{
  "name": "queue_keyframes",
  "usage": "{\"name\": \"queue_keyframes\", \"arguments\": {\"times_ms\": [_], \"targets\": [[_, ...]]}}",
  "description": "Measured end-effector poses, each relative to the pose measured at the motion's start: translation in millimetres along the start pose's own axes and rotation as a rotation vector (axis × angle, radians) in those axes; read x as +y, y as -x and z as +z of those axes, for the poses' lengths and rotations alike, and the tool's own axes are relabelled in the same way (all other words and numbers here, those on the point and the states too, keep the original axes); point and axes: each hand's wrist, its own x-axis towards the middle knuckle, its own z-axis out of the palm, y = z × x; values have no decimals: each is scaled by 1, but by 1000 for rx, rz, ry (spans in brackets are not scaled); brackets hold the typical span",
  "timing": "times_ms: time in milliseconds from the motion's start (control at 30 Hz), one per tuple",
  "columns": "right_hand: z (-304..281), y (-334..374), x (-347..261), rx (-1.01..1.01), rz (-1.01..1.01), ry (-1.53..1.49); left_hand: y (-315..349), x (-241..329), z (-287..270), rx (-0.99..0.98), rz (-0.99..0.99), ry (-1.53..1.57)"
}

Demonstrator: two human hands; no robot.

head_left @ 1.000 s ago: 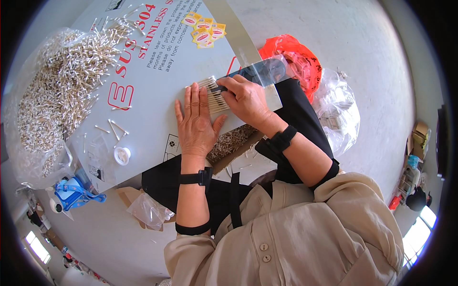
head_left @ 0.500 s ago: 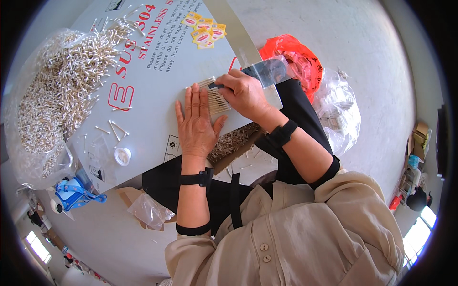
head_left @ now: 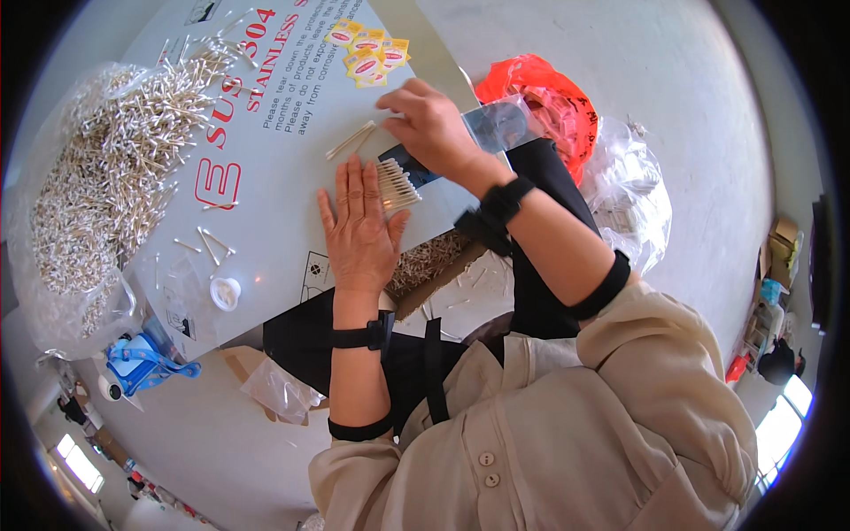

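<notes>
My left hand (head_left: 361, 234) lies flat on the table, fingers stretched out, its fingertips beside and partly over a neat row of cotton swabs (head_left: 397, 184). Above the table is my right hand (head_left: 432, 128), slightly blurred, with thumb and index finger apart and nothing visible between them. A few separate cotton swabs (head_left: 351, 140) lie just left of its fingertips. Under the right hand a dark flat piece (head_left: 396, 162) touches the row's right side. Beyond the wrist, a see-through plastic sheet or bag (head_left: 502, 126) sticks out past the table edge.
A large clear bag of loose cotton swabs (head_left: 106, 186) covers the table's left side. Yellow-and-white labels (head_left: 367, 55) lie at the back, a small round white container (head_left: 225, 293) at front left. Below are a cardboard box of swabs (head_left: 434, 268) and a red bag (head_left: 558, 111).
My right hand has lifted up and left, leaving the dark piece it gripped on the table. A few swabs now lie apart from the row. My left hand has shifted slightly left.
</notes>
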Motion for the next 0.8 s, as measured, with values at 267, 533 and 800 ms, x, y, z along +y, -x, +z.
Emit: {"name": "queue_keyframes", "arguments": {"times_ms": [267,533,800], "targets": [[-7,77,-29,182,443,-650,1,8,0,98,-25,63],[10,75,-38,185,426,-747,-21,2,-8,348,2,357],[-6,82,-34,293,526,-891,-41,-20,-12,253,-96,38]]}}
